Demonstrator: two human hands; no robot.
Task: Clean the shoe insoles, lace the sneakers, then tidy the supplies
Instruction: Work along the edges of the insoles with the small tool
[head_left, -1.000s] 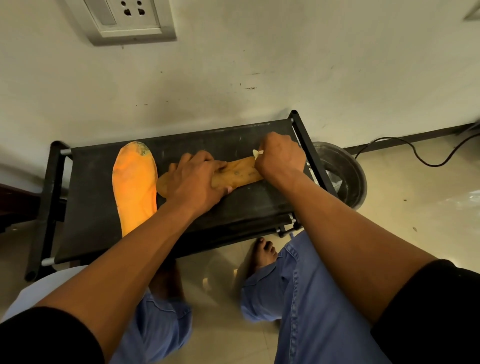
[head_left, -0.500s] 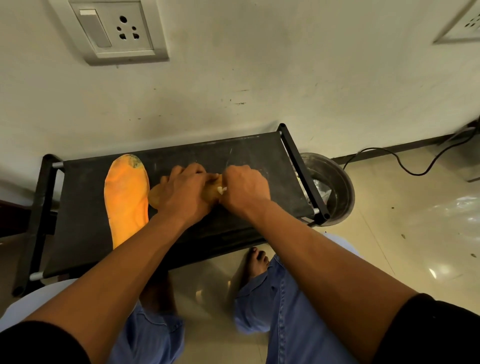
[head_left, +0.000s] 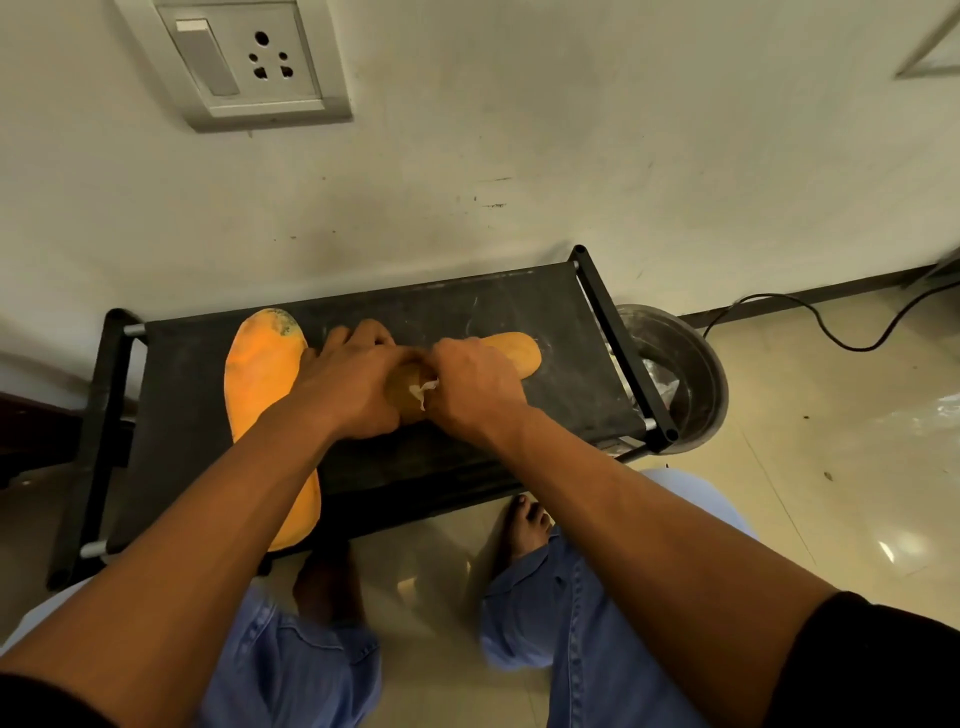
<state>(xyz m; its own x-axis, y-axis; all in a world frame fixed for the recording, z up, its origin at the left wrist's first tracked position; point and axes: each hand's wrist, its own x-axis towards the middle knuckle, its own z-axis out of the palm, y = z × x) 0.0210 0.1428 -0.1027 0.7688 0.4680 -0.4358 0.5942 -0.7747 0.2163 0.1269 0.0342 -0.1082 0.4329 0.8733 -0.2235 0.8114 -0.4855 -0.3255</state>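
Note:
Two orange insoles lie on a low black rack (head_left: 561, 317). The brighter insole (head_left: 262, 379) lies lengthwise at the left, its dirty toe end toward the wall. A darker, wet-looking insole (head_left: 511, 348) lies crosswise in the middle. My left hand (head_left: 348, 384) presses down on its left end, fingers curled over the far edge. My right hand (head_left: 475, 387) grips a small white wad of cloth (head_left: 423, 391) against the insole's middle, right beside the left hand.
A metal basin (head_left: 685, 364) stands on the floor just right of the rack. A black cable (head_left: 831, 332) runs along the tiled floor at the right. A wall socket (head_left: 244, 57) is above. My knees in blue jeans and bare feet are below the rack.
My right hand with the cloth slid left along the crosswise insole, from its right end to its middle, uncovering the right end. The left hand stayed pressing the insole.

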